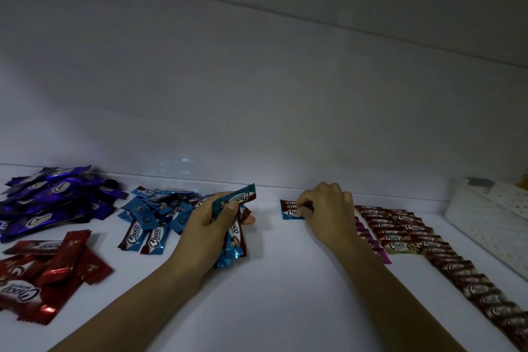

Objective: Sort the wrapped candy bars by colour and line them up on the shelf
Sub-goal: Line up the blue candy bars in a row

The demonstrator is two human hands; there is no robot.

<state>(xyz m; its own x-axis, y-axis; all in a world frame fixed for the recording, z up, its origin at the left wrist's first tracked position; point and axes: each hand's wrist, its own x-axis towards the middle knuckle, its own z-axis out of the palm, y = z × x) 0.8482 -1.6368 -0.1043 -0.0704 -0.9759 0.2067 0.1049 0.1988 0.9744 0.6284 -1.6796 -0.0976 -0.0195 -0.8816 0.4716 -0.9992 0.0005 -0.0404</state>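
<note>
Two bare forearms reach up from the bottom edge of the frame over the white shelf [285, 308]. Nearest, at lower left, lies a loose heap of red bars [48, 271]. At lower right, overlapping rows of brown bars [463, 280] run diagonally up toward the centre right. A few magenta bars [371, 243] show along their left side, partly hidden by the right forearm. Farther in, just left of centre, the left hand [211, 228] grips a bundle of blue bars [233, 246], fingers and thumb curled round it, with one bar sticking up to the upper right and the others fanning down below the palm. Just left of that hand sits a jumbled blue pile [151, 214]. Right of centre, the right hand [328, 211] is turned palm down, its curled fingertips pinching the right end of a few laid blue bars [290, 212] that overlap one another close to the shelf's back edge. At far left, toward the back, is a heap of purple bars [54, 200]. A white perforated basket [491, 223] stands at the right edge, beyond the brown rows. Behind everything rises a plain, dimly lit back wall [257, 80].
</note>
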